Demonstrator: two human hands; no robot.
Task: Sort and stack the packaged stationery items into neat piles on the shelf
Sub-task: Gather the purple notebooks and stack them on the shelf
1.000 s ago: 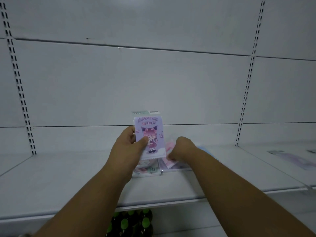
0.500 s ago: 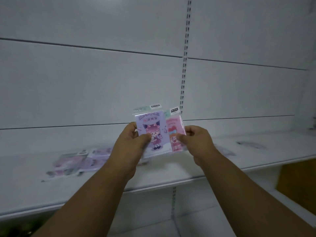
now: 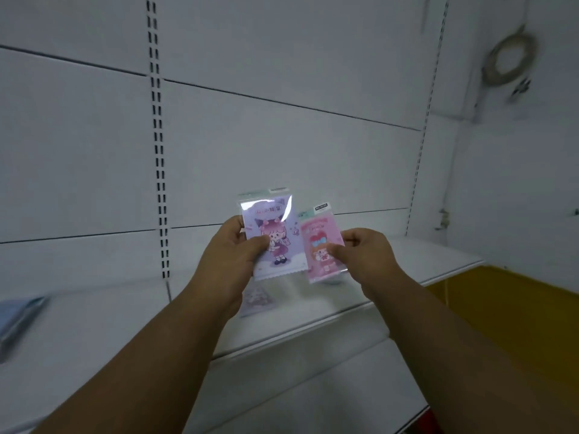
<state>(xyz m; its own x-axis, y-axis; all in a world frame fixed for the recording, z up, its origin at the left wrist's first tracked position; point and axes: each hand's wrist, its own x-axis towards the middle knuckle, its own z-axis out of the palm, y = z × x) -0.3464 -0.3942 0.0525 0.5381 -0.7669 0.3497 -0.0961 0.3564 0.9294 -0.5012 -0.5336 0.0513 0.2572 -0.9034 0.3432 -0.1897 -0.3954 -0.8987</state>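
My left hand [image 3: 233,256] grips a purple packet [image 3: 277,238] with a cartoon girl on it, held upright above the white shelf [image 3: 313,311]. My right hand [image 3: 365,256] pinches a smaller pink packet [image 3: 321,242] by its right edge, just right of the purple one and partly behind it. Another pale packet [image 3: 257,300] lies flat on the shelf below my left hand, partly hidden by my wrist.
A blue packet [image 3: 18,314] lies at the shelf's far left edge. Slotted uprights [image 3: 158,170] run up the white back panel. A yellow surface [image 3: 513,314] shows beyond the shelf's right end. A coiled cable [image 3: 509,59] hangs on the wall at upper right.
The view has swung right along the shelf. My right hand picked up the pink packet, and both packets now sit side by side in front of me.
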